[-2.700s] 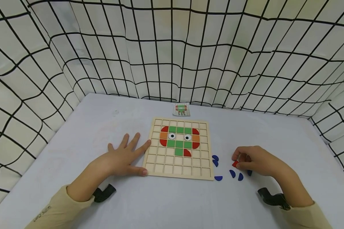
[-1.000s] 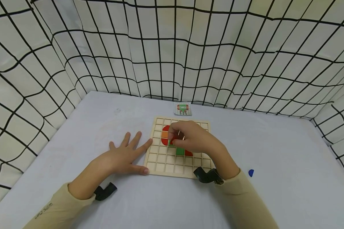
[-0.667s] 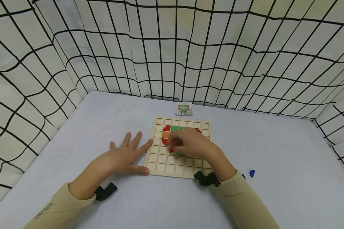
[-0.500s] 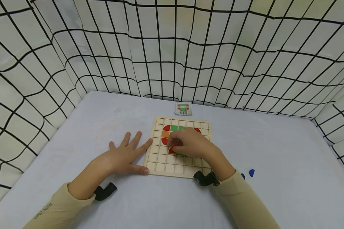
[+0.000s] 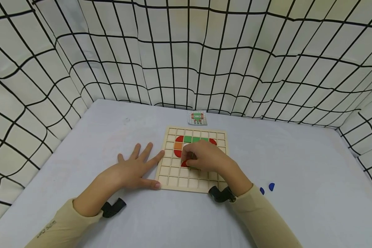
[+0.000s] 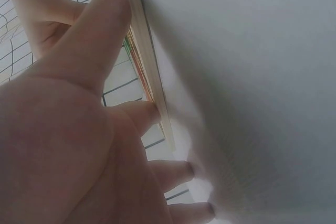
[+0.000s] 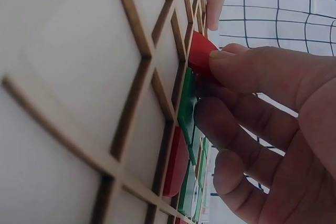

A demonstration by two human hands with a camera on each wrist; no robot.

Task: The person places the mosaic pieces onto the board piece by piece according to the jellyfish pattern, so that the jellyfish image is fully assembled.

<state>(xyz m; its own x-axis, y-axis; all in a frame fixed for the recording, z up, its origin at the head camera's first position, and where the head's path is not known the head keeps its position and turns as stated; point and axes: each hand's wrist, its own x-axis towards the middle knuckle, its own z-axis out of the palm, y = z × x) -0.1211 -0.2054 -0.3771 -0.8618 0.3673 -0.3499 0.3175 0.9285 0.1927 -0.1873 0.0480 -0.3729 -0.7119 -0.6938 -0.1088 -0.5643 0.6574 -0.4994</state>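
Observation:
My right hand (image 5: 206,156) is over the wooden grid board (image 5: 173,181), pinching a red quarter-circle tile (image 7: 202,53) between thumb and forefinger. In the right wrist view that tile is tipped against the grid ribs, just beyond a green square tile (image 7: 186,100); a second red tile (image 7: 176,163) sits on the green tile's near side. My left hand (image 5: 128,175) lies with fingers spread on the white table, its thumb and forefinger tips touching the board's left edge. Red corner tiles, an orange tile (image 5: 178,146) and green tiles (image 5: 188,139) fill upper cells; my right hand hides others.
A small picture card (image 5: 197,117) lies behind the board. Two blue half-round tiles (image 5: 271,186) show to the right of my right sleeve. Black netting over white sheeting (image 5: 161,51) walls the table at the back and sides.
My right hand has carried the red tile from the table's right side to the board, then lowered it to the row below the lower green tiles. My left hand has stayed in place.

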